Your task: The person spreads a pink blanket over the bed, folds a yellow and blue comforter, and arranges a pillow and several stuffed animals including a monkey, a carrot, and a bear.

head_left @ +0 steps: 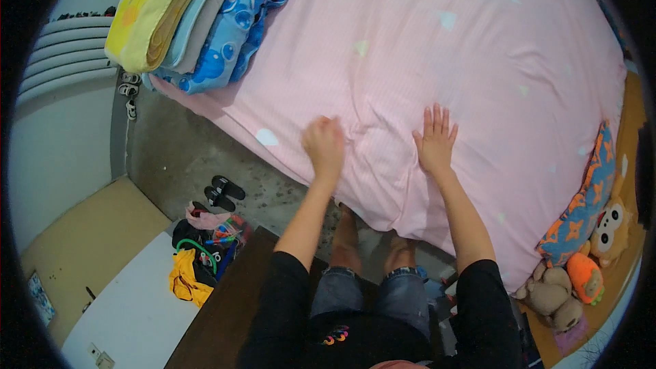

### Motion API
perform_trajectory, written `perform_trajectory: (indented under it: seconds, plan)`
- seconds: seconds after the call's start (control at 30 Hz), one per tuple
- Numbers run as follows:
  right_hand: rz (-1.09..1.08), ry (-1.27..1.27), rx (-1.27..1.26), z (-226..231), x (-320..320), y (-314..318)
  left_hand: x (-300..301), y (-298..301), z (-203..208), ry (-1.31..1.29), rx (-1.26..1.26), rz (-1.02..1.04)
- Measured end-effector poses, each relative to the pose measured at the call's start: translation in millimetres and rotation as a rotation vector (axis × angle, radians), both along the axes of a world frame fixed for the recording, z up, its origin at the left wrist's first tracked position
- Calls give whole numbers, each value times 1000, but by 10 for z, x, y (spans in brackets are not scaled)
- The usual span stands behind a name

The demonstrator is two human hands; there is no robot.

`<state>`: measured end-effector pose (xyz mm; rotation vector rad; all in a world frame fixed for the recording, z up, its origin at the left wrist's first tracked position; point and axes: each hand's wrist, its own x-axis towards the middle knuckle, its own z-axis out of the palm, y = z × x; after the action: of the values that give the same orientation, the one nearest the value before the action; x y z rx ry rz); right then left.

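Observation:
A pink bed cover [471,48] with small pale patches spreads over the bed in front of me. Its near part is wrinkled between my two hands. My left hand [323,143] is curled closed at the near left part of the cover; whether cloth is inside its fingers is hidden. Further right, my right hand [435,140] lies flat on the cover, palm down with the fingers spread.
Folded yellow and blue bedding [198,27] is stacked at the far left corner. A patterned pillow [581,201] and plush toys [552,294] line the right side. Black slippers [224,193] lie on the floor at left, near a pile of clothes and bags [198,253].

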<state>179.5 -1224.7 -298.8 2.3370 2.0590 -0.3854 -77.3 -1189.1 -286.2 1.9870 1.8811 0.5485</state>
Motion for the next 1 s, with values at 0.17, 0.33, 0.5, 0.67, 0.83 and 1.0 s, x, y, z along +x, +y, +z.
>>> perform_trajectory:
  seconds: [0.17,0.33,0.5,0.67,0.83,1.0]
  plan:
    - [19,-43,-58,-119,-2,22,-588,659,56,52,173,132]
    - [17,-77,-108,-211,5,34,-703,855,-26,78,112,39]
    - [-5,-105,-177,-194,-21,81,-880,754,49,-34,154,-6]
    - [-28,-132,-247,-146,-10,88,-1638,-70,149,3,35,-113]
    - [-24,-159,-262,-163,-14,80,-1664,-63,204,13,140,-111]
    - [-23,-146,-277,-178,-31,104,-1012,743,242,-34,263,-110]
